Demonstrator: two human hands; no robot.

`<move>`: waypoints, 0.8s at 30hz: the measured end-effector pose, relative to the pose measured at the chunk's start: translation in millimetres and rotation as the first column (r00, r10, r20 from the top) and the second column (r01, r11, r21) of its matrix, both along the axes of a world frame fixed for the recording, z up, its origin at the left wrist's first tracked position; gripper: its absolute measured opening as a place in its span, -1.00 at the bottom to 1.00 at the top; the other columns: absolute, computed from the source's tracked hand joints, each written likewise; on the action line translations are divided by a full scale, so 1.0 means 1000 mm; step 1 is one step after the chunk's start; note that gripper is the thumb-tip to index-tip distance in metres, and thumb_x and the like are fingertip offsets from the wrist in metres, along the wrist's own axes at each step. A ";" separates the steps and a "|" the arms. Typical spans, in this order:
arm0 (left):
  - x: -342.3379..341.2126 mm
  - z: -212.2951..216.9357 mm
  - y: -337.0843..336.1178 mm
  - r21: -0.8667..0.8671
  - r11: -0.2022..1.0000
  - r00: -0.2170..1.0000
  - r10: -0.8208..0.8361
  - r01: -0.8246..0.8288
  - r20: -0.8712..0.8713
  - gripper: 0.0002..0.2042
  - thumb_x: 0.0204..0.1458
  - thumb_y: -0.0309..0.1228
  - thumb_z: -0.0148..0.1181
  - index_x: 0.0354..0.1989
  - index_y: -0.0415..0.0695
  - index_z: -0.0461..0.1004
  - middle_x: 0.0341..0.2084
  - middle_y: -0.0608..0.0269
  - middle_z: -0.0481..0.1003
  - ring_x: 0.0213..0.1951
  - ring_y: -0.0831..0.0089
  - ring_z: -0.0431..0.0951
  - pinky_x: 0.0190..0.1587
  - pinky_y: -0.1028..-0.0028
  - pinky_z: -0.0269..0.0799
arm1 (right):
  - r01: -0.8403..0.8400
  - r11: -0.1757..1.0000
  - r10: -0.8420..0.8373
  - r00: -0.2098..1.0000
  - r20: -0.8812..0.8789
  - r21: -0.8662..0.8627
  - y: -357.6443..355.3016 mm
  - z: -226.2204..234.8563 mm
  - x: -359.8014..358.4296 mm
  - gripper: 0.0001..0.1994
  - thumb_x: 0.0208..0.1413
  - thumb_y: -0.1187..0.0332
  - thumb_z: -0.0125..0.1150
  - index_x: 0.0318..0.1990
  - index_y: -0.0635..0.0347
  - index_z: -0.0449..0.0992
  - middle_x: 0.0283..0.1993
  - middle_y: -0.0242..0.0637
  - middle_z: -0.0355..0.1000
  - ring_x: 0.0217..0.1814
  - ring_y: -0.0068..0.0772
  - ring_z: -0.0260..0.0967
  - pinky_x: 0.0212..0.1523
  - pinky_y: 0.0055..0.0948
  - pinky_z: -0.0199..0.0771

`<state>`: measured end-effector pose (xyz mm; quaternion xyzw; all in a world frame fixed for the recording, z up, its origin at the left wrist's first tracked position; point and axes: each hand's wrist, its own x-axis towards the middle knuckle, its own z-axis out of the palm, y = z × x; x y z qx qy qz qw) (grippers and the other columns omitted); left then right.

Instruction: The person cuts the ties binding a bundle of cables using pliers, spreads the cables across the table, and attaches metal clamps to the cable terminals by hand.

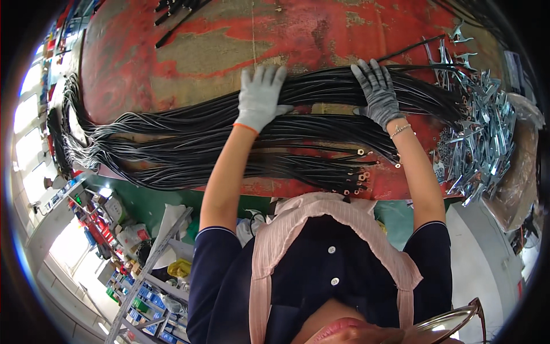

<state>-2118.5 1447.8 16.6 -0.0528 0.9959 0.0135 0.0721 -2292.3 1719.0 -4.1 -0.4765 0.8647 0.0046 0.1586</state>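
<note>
Long black cables [189,117] lie in bundles across the worktable, gathered together at the left end. My left hand [259,98], in a white glove with an orange cuff, lies flat across the farthest bundle with its fingers stretched past the far side. My right hand [378,94], in a grey striped glove, rests on the same bundle farther right, fingers spread. A middle bundle [321,127] runs just nearer than both hands. The nearest bundle [303,167] ends in copper-coloured ring terminals [361,176]. Neither hand is wrapped round the cables.
The worktable [200,63] has worn red paint. Shiny metal brackets [484,140] are heaped at its right end, beside clear plastic sheeting [518,160]. More black cable ends [175,28] lie at the far left. Shelving [152,281] with boxes stands at lower left.
</note>
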 end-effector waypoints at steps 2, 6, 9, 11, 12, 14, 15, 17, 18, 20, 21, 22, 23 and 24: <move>0.017 -0.003 -0.017 -0.046 0.999 0.999 0.027 -0.028 -0.021 -0.05 -0.27 0.19 0.41 0.32 -0.06 0.26 0.10 0.20 0.41 0.16 0.20 0.33 0.30 -0.06 0.06 | -0.080 0.996 0.078 0.996 -0.035 -0.050 -0.018 0.004 -0.004 0.26 -0.34 -0.09 0.55 0.52 -0.13 -0.18 0.58 -0.34 -0.16 0.63 -0.16 -0.30 0.57 -0.03 -0.34; 0.004 -0.005 -0.035 -0.033 0.992 0.990 -0.126 0.124 -0.067 -0.13 -0.22 0.21 0.33 0.27 -0.05 0.33 0.13 0.22 0.42 0.23 0.20 0.32 0.34 -0.06 0.02 | -0.105 0.994 0.105 0.994 0.016 0.009 -0.048 -0.003 -0.019 0.15 -0.28 -0.13 0.51 0.49 -0.10 -0.05 0.42 -0.23 0.17 0.51 -0.11 0.01 0.52 -0.06 -0.16; -0.006 -0.011 -0.045 -0.143 0.990 0.982 -0.010 -0.018 -0.190 -0.14 -0.21 0.22 0.31 0.27 -0.03 0.34 0.13 0.21 0.41 0.24 0.18 0.30 0.32 -0.13 0.02 | -0.100 0.980 0.094 0.995 -0.044 -0.172 -0.052 -0.036 -0.037 0.06 -0.20 -0.18 0.42 0.47 -0.09 0.01 0.27 -0.17 0.29 0.33 -0.08 0.20 0.41 -0.06 0.07; -0.001 -0.015 -0.048 -0.126 0.988 0.960 0.054 -0.092 -0.274 -0.11 -0.24 0.22 0.35 0.26 -0.04 0.33 0.17 0.18 0.37 0.29 0.18 0.24 0.32 -0.11 0.02 | -0.128 0.962 0.099 0.986 -0.133 -0.239 -0.049 -0.054 -0.045 0.04 -0.18 -0.20 0.38 0.47 -0.09 0.03 0.23 -0.17 0.31 0.28 -0.08 0.24 0.37 -0.07 0.13; 0.016 -0.009 -0.054 -0.145 0.983 0.961 0.070 -0.112 -0.268 -0.11 -0.24 0.22 0.35 0.26 -0.04 0.33 0.17 0.18 0.37 0.29 0.18 0.24 0.32 -0.11 0.02 | -0.153 0.956 0.116 0.981 -0.156 -0.250 -0.051 -0.062 -0.044 0.02 -0.15 -0.23 0.35 0.46 -0.10 0.04 0.22 -0.16 0.32 0.26 -0.08 0.26 0.34 -0.07 0.16; 0.048 0.010 -0.066 0.101 0.871 0.869 0.488 -0.480 -0.079 -0.05 -0.26 0.20 0.41 0.30 -0.10 0.26 0.24 0.04 0.28 0.32 0.16 0.18 0.35 -0.05 -0.01 | -0.188 0.942 0.138 0.972 -0.188 -0.278 -0.051 -0.067 -0.048 0.00 -0.13 -0.25 0.32 0.46 -0.10 0.05 0.20 -0.14 0.33 0.24 -0.07 0.27 0.32 -0.08 0.19; 0.074 0.005 -0.074 0.138 0.775 0.758 0.631 -0.616 -0.162 -0.01 -0.25 0.18 0.42 0.33 -0.15 0.20 0.26 -0.05 0.23 0.34 0.13 0.15 0.38 0.01 -0.04 | -0.197 0.935 0.142 0.970 -0.197 -0.294 -0.052 -0.068 -0.049 -0.01 -0.12 -0.28 0.29 0.45 -0.10 0.07 0.19 -0.14 0.34 0.21 -0.06 0.28 0.30 -0.07 0.22; 0.129 -0.023 -0.105 0.243 0.494 0.418 0.856 -0.835 -0.304 0.05 -0.20 0.15 0.43 0.40 -0.21 0.07 0.33 -0.19 0.12 0.39 0.04 0.06 0.43 0.09 -0.11 | -0.208 0.924 0.144 0.966 -0.214 -0.319 -0.057 -0.068 -0.047 -0.03 -0.10 -0.32 0.23 0.44 -0.10 0.09 0.16 -0.13 0.35 0.18 -0.03 0.29 0.27 -0.05 0.25; 0.146 -0.036 -0.125 0.318 0.313 0.195 0.915 -0.895 -0.352 0.08 -0.16 0.15 0.41 0.43 -0.23 0.00 0.36 -0.25 0.06 0.42 -0.01 0.01 0.45 0.13 -0.15 | -0.210 0.923 0.141 0.964 -0.227 -0.321 -0.057 -0.066 -0.048 -0.04 -0.09 -0.35 0.20 0.44 -0.10 0.09 0.15 -0.13 0.35 0.17 -0.02 0.29 0.26 -0.04 0.25; 0.167 -0.043 -0.168 0.631 -0.016 -0.306 0.883 -0.776 -0.355 0.11 -0.10 0.15 0.38 0.48 -0.22 -0.12 0.43 -0.24 -0.04 0.45 -0.09 -0.08 0.47 0.16 -0.14 | -0.206 0.902 0.132 0.968 -0.212 -0.379 -0.057 -0.066 -0.049 -0.07 -0.11 -0.34 0.24 0.41 -0.12 0.18 0.10 -0.08 0.40 0.12 0.06 0.34 0.18 -0.01 0.34; 0.172 -0.042 -0.188 0.702 -0.275 -0.491 0.862 -0.657 -0.123 0.18 -0.15 0.22 0.38 0.50 -0.17 -0.18 0.45 -0.22 -0.08 0.46 -0.12 -0.10 0.45 0.15 -0.08 | -0.199 0.908 0.130 0.970 -0.206 -0.367 -0.054 -0.067 -0.049 -0.08 -0.12 -0.33 0.24 0.40 -0.12 0.20 0.09 -0.06 0.42 0.10 0.10 0.36 0.15 0.00 0.37; 0.173 -0.037 -0.199 0.704 -0.265 -0.500 0.854 -0.659 -0.146 0.18 -0.15 0.22 0.38 0.50 -0.17 -0.18 0.45 -0.22 -0.08 0.46 -0.12 -0.10 0.45 0.15 -0.08 | -0.193 0.912 0.128 0.972 -0.196 -0.361 -0.054 -0.073 -0.049 -0.08 -0.12 -0.33 0.25 0.39 -0.11 0.22 0.07 -0.04 0.43 0.08 0.13 0.38 0.13 0.01 0.39; 0.165 -0.034 -0.207 0.553 -0.378 -0.495 0.866 -0.743 -0.073 0.22 -0.20 0.25 0.38 0.51 -0.14 -0.20 0.45 -0.21 -0.08 0.46 -0.10 -0.09 0.45 0.15 -0.07 | -0.201 0.914 0.142 0.972 -0.187 -0.353 -0.048 -0.082 -0.055 -0.09 -0.12 -0.34 0.24 0.38 -0.11 0.23 0.08 -0.04 0.44 0.08 0.14 0.39 0.12 0.01 0.41; 0.160 -0.035 -0.213 0.376 -0.465 -0.501 0.866 -0.802 0.003 0.25 -0.26 0.28 0.39 0.51 -0.11 -0.21 0.45 -0.20 -0.07 0.46 -0.08 -0.07 0.45 0.14 -0.06 | -0.207 0.916 0.153 0.972 -0.178 -0.342 -0.041 -0.091 -0.058 -0.09 -0.11 -0.35 0.23 0.37 -0.10 0.24 0.08 -0.05 0.45 0.08 0.16 0.40 0.11 0.01 0.42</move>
